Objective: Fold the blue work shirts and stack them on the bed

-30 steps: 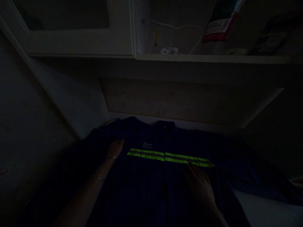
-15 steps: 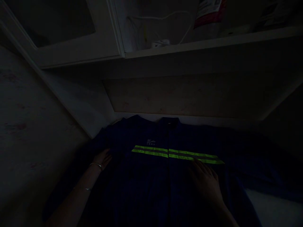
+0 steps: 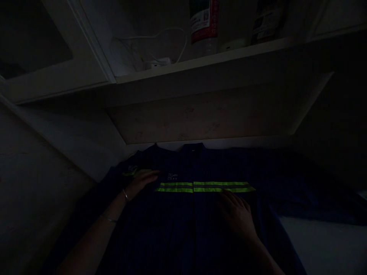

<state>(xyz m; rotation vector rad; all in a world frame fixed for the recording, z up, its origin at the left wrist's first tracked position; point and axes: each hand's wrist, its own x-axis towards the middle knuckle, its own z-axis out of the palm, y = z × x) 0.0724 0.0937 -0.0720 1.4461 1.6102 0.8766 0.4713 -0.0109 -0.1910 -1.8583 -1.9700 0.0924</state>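
A dark blue work jacket (image 3: 177, 217) lies spread out, collar toward the back, with a yellow-green reflective band (image 3: 223, 186) across the chest and a small white print above it. My left hand (image 3: 143, 181), with bracelets on the wrist and forearm, reaches over the jacket's left side with fingers stretched out. Beside it, a second white print and another green strip (image 3: 136, 173) show, partly covered by the hand. Flat on the chest just below the band rests my right hand (image 3: 237, 212), fingers extended. Neither hand grips anything visible. Deep shadow hides the fabric's folds.
Over the jacket runs a white shelf (image 3: 183, 68) holding a bottle with a red label (image 3: 204, 23), a white cable (image 3: 146, 37) and a small white device (image 3: 161, 62). A cabinet door (image 3: 57, 80) is at upper left. A pale surface (image 3: 323, 240) shows at lower right.
My left hand has moved right and up across the jacket, and a second print and green strip now show beside it. My right hand stays near the band. The view has shifted right.
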